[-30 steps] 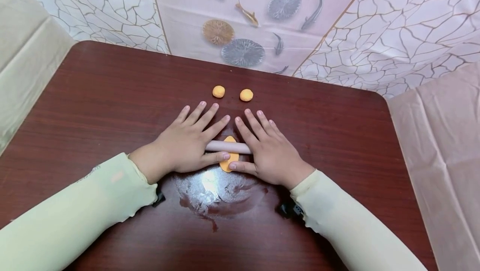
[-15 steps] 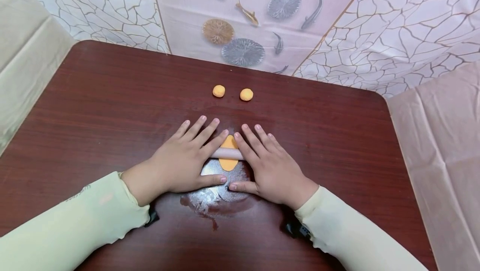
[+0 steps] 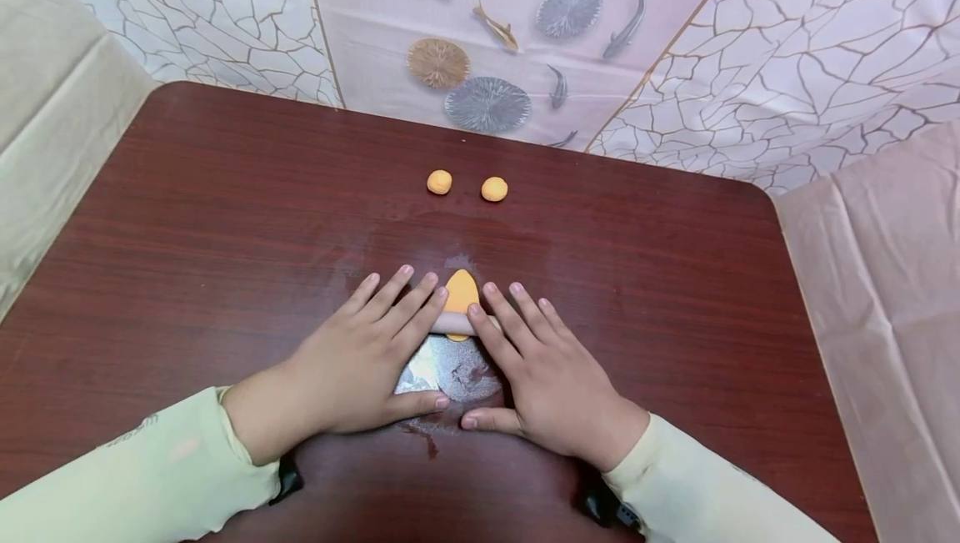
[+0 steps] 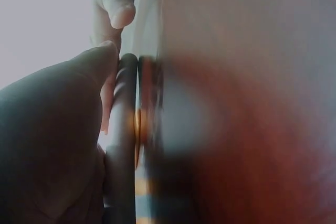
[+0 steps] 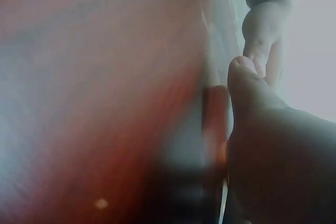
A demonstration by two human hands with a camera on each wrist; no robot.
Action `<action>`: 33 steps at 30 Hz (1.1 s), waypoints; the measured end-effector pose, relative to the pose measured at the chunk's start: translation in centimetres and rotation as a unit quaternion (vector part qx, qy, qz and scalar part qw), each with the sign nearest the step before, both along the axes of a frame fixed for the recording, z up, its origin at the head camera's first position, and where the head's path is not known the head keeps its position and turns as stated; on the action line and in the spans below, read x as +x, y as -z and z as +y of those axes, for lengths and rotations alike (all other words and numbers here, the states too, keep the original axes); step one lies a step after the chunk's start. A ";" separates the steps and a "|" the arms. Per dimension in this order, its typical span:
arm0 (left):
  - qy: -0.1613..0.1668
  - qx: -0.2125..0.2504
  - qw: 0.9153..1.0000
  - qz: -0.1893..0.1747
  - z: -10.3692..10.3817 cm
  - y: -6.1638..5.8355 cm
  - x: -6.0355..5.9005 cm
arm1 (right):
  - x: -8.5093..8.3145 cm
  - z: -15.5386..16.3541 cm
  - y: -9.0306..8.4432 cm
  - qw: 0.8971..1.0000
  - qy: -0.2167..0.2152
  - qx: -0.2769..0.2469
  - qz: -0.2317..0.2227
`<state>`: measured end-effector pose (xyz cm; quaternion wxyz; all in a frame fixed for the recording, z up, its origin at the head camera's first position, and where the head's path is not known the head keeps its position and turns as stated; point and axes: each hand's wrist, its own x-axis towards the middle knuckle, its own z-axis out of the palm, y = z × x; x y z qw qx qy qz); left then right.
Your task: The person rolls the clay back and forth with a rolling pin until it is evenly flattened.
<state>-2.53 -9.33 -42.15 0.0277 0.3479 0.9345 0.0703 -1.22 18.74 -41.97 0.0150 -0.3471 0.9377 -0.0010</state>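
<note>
A flattened orange dough piece (image 3: 460, 293) lies on the dark wooden table (image 3: 187, 218), with a short pale rolling pin (image 3: 454, 324) across its near end. My left hand (image 3: 367, 359) presses flat on the pin's left part, fingers straight. My right hand (image 3: 543, 364) presses flat on its right part in the same way. Both thumbs point inward near the table front. In the left wrist view the rolling pin (image 4: 122, 145) runs under the palm, blurred. The right wrist view shows only a thumb (image 5: 247, 85) and blurred table.
Two small orange dough balls (image 3: 439, 182) (image 3: 494, 188) sit farther back on the table. A floury, shiny smear (image 3: 442, 376) lies between my thumbs. Patterned plastic sheeting (image 3: 525, 34) hangs behind the table and beside it.
Both hands slid toward me, rolling the pin back along the dough. More of the dough's far end now shows beyond the pin.
</note>
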 end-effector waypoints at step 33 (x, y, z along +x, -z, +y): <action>-0.071 0.001 0.997 -0.035 1.2 0.2 -4.8 | -4.9 -0.6 0.3 0.999 0.033 -0.009 0.002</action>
